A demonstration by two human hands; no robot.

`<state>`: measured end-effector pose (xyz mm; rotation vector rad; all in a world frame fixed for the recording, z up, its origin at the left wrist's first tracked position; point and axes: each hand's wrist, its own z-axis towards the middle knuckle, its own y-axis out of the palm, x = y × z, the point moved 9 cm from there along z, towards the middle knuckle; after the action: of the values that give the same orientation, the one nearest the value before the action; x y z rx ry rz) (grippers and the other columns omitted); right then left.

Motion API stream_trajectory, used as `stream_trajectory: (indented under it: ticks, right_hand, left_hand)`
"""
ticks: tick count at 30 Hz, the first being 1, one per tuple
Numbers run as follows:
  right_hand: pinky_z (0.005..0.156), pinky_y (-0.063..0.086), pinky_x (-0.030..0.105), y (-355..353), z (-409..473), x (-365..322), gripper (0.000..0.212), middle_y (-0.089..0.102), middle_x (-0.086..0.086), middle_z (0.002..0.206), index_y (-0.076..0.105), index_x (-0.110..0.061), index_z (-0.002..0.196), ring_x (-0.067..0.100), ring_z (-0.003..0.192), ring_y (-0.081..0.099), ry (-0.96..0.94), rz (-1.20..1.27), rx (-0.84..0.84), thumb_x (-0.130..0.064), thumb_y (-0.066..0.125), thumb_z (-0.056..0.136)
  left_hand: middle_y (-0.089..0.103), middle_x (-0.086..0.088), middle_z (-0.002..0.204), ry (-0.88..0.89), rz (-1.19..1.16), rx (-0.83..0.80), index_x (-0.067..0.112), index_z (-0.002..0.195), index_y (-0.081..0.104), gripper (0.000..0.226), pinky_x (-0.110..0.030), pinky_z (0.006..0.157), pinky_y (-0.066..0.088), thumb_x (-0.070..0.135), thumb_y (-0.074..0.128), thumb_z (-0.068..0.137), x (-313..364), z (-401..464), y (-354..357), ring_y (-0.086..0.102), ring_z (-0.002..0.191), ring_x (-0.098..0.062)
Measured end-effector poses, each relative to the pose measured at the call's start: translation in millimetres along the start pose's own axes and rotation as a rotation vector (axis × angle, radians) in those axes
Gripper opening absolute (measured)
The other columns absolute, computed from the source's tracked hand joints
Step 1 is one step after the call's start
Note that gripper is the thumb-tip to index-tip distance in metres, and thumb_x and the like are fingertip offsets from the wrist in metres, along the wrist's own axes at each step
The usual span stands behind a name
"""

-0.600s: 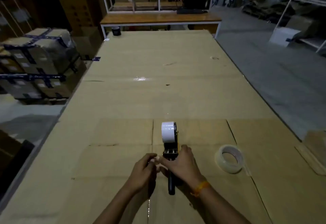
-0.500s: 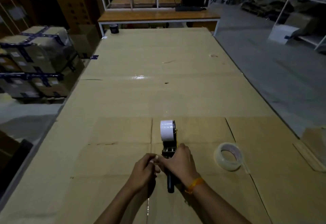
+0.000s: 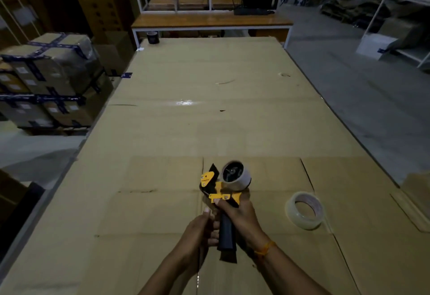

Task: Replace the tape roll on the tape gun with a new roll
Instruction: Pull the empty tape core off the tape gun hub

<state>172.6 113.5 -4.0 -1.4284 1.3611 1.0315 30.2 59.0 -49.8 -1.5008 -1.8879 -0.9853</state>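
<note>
Far left, stacked cardboard boxes [image 3: 46, 80] bound with dark tape stand on the floor beside the long table [image 3: 209, 120], whose top is covered in flat cardboard sheets. At the table's far left corner sits a small dark cup [image 3: 152, 37].

Near the front edge, the left hand [image 3: 197, 232] is curled against the left side of the tape gun's black handle, thumb up and fingertips touching it; whether it truly grips or only steadies the handle cannot be told. The tape gun [image 3: 221, 192] is lifted off the table and tilted, its yellow and black head pointing up and to the left, with a roll of tape [image 3: 236, 176] mounted on its hub, the open core facing the camera. The right hand [image 3: 242, 218], an orange band at its wrist, is closed around the handle just under the yellow frame.

Right of the hands, apart from them, a second, clear tape roll [image 3: 304, 211] lies flat on the cardboard.
</note>
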Motion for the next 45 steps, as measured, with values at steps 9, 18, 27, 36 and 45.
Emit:
stream_trajectory:
  ticks: [9, 18, 27, 36, 45]
  right_hand:
    - [0.076, 0.061, 0.047, 37, -32, 56, 0.047, 0.078, 0.024, 0.101, 0.074, -0.005, 0.119, 0.036, 0.079, 0.073, 0.292, 0.151, -0.294, -0.045, 0.078, 0.095]
    - [0.082, 0.064, 0.043, 27, -31, 54, 0.044, 0.078, 0.029, 0.111, 0.081, -0.006, 0.113, 0.034, 0.092, 0.076, 0.320, 0.100, -0.336, -0.046, 0.080, 0.094]
    - [0.052, 0.050, 0.029, -24, -15, 31, 0.066, 0.066, 0.013, 0.060, 0.068, -0.008, 0.074, 0.021, 0.054, 0.064, 0.250, -0.297, -0.133, -0.073, 0.075, 0.084]
    - [0.082, 0.067, 0.052, -64, 59, 11, 0.059, 0.081, 0.016, 0.079, 0.075, -0.001, 0.080, 0.033, 0.076, 0.081, 0.210, -0.529, 0.012, -0.057, 0.067, 0.098]
    - [0.076, 0.064, 0.038, -42, 105, 20, 0.025, 0.080, 0.016, 0.087, 0.076, -0.005, 0.081, 0.026, 0.079, 0.076, 0.434, -0.736, -0.205, -0.025, 0.090, 0.084]
  left_hand:
    - [0.055, -0.019, 0.088, -0.066, -0.134, 0.057, 0.005, 0.105, 0.071, 0.060, -0.033, 0.057, 0.052, 0.063, 0.062, 0.095, -9, -1, -19, 0.062, 0.074, -0.030]
    - [0.076, -0.020, 0.073, -0.100, -0.060, 0.191, -0.007, 0.094, 0.073, 0.057, -0.044, 0.067, 0.064, 0.049, 0.069, 0.098, -9, 2, -34, 0.077, 0.062, -0.035]
    - [0.078, -0.032, 0.102, -0.070, 0.025, 0.178, -0.005, 0.106, 0.077, 0.054, -0.043, 0.071, 0.054, 0.048, 0.068, 0.100, -7, 1, -36, 0.077, 0.086, -0.057]
    - [0.062, -0.028, 0.058, 0.020, 0.120, 0.216, -0.024, 0.084, 0.066, 0.073, -0.036, 0.048, 0.052, 0.047, 0.068, 0.101, 4, -10, -35, 0.058, 0.047, -0.030]
    - [0.070, -0.043, 0.080, -0.029, 0.238, 0.133, -0.021, 0.093, 0.070, 0.072, -0.025, 0.043, 0.041, 0.050, 0.064, 0.101, 8, -8, -27, 0.062, 0.043, -0.027]
